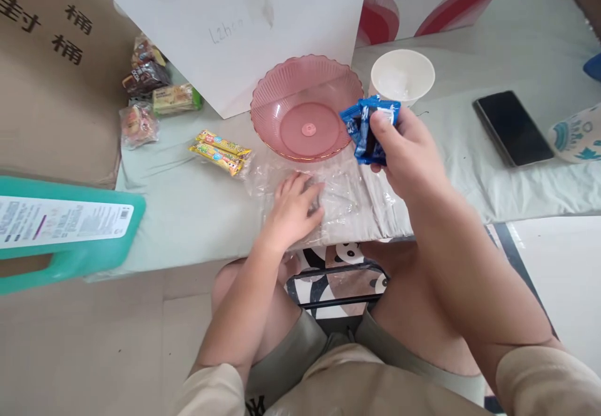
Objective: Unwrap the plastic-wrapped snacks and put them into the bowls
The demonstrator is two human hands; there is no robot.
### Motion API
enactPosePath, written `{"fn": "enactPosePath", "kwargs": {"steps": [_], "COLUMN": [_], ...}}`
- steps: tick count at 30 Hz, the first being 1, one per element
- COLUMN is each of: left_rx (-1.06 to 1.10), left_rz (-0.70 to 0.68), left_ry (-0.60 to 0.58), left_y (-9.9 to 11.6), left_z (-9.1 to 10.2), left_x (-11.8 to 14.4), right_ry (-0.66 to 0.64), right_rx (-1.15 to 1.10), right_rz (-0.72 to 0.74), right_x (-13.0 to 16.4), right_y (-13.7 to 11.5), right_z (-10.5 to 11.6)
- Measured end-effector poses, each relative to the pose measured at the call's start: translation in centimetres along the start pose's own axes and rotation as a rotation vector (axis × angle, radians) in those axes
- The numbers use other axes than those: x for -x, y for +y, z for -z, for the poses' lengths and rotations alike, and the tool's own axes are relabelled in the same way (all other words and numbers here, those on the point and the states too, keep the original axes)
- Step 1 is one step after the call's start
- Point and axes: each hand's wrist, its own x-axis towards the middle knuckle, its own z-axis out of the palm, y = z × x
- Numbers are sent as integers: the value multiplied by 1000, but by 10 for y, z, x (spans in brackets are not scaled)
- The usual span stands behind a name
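Note:
Several small blue-wrapped snack packets point(370, 129) are gripped in my right hand point(407, 146), held up beside the right rim of a pink ribbed plastic bowl point(307, 124). No contents show in that bowl. My left hand point(297, 209) lies with fingers spread on a crumpled clear plastic bag point(340, 200) at the front edge of the covered table. Left of the bag are yellow-wrapped snack sticks point(220, 151). Just behind my right hand stands a white paper cup point(402, 78) with something whitish inside that I cannot make out.
Several wrapped snacks point(162, 90) lie at the back left by a brown carton point(51, 90). A white box point(235, 21) stands behind the bowl. A teal jug point(70, 231) is at the left edge. To the right are a black phone point(514, 128) and a patterned cup point(580, 135).

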Motion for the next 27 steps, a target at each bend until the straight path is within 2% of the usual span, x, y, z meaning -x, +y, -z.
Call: {"fn": "enactPosePath", "kwargs": {"steps": [3, 7, 10, 12, 16, 19, 21, 24, 27], "left_rx": [30, 43, 51, 59, 70, 81, 90, 90, 74], "left_rz": [-7, 3, 11, 13, -2, -14, -14, -57, -182], "left_ry": [-18, -42, -49, -53, -36, -5, 30, 89, 129], "left_y": [1, 0, -1, 0, 1, 2, 2, 3, 8], "left_z": [2, 3, 4, 5, 6, 6, 5, 3, 3], "left_x": [3, 4, 3, 2, 1, 0, 1, 4, 9], "right_ry": [-43, -84, -106, -73, 34, 179, 234, 138, 34], "right_rx": [-163, -378, -404, -369, -222, 12, 209, 486, 636], "right_rz": [-100, -163, -188, -183, -58, 76, 94, 60, 99], "right_x": [-16, -25, -28, -28, -13, 8, 22, 34, 36], "right_y": [3, 0, 2, 4, 2, 7, 19, 40, 53], "right_z": [-10, -18, -19, -20, -18, -11, -5, 6, 14]}}
